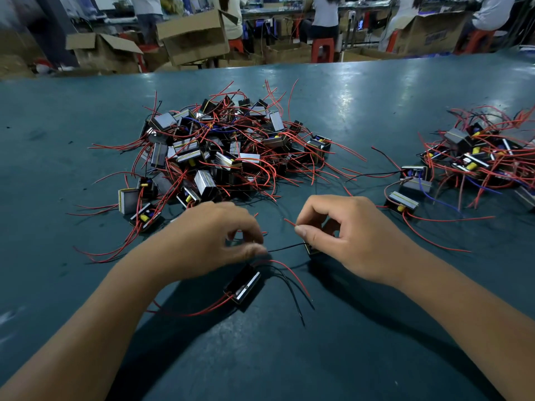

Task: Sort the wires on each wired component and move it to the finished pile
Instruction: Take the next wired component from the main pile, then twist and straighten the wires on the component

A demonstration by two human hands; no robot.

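Observation:
A big tangled pile of black wired components [220, 151] with red leads lies at the table's middle. A smaller pile [477, 157] sits at the right. My right hand [347, 238] pinches a red wire [289, 222] between thumb and forefinger, with a small component [312, 249] mostly hidden under its palm. My left hand [214, 238] pinches the end of a black wire [285, 247] that runs to that component. A second component [244, 286] with red and black leads lies on the table below my hands.
The teal table [362, 342] stretches wide. Single components [402, 202] lie at the near edge of the right pile. Beyond the far edge stand cardboard boxes [194, 36], red stools [322, 49] and several people at other benches.

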